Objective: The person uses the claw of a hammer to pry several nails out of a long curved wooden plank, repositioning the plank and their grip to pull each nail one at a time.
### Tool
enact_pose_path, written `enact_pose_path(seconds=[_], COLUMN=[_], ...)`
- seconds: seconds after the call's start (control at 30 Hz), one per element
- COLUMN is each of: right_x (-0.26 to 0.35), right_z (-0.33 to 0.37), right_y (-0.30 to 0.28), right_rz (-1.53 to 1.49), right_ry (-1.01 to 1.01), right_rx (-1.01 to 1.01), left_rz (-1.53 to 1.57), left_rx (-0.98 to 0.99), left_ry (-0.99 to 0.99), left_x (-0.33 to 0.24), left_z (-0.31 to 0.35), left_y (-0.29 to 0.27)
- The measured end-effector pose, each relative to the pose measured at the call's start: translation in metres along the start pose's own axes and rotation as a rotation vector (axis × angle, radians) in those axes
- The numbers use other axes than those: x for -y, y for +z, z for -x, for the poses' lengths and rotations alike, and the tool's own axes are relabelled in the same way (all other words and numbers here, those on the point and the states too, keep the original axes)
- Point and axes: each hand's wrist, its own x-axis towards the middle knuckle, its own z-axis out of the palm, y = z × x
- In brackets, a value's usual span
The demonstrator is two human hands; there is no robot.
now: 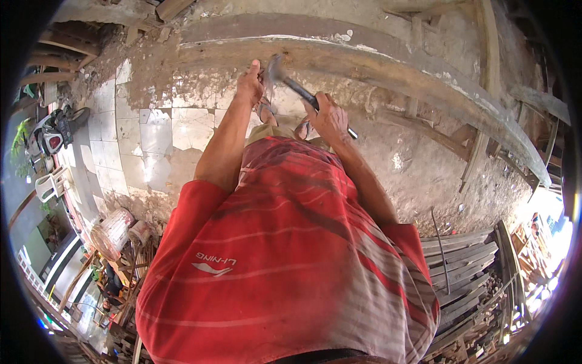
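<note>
Plainly a black-handled hammer [301, 91], blurred head [275, 68] perhaps metal, right-hand grip [331, 118] curled around it

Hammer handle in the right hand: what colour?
The hammer handle looks black; the head view shows it best.

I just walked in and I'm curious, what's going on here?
Someone in a red shirt is using both hands in front of a long wooden beam. The right hand grips a hammer by its dark handle. The left hand is up close to the hammer's blurred head, with its thumb raised. I can't tell whether that hand is holding something. Pieces of wood lie off to the right.
</note>
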Motion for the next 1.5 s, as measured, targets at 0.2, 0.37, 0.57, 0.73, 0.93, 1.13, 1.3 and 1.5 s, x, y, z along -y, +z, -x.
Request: enact_pose_path(seconds=[0.2, 0.37, 0.57, 0.73, 0.93, 1.13, 1.3, 1.5], right_x=[0.0, -0.005, -0.008, 0.049, 0.164, 0.188, 0.201, 0.217], right_z=[-0.01, -0.006, 0.017, -0.015, -0.095, -0.145, -0.161, -0.156], right_y=[-0.01, -0.025, -0.019, -0.016, 0.008, 0.07, 0.066, 0.047], right_rz=[-0.086, -0.155, -0.211, -0.152, -0.125, 0.009, 0.072, -0.07], right_ry=[0.215, 0.253, 0.332, 0.35, 0.106, -0.173, -0.099, -0.303], right_rx=[0.034, 0.044, -0.027, 0.08, 0.286, 0.388, 0.405, 0.255], left_rz=[-0.039, -0.166, -0.681, -0.037, 0.407, 0.455, 0.414, 0.396], left_rx=[-0.092, -0.172, -0.74, -0.562, -0.016, 0.029, 0.05, 0.059], left_ry=[0.071, 0.099, 0.542, 0.375, 0.218, 0.161, 0.172, 0.136], left_x=[0.003, -0.017, -0.067, -0.138, -0.15, -0.157, -0.157, -0.159], left_z=[0.017, 0.045, 0.028, 0.002, -0.016, -0.008, -0.004, -0.011], left_y=[0.018, 0.019, -0.071, -0.113, -0.097, -0.094, -0.09, -0.099])
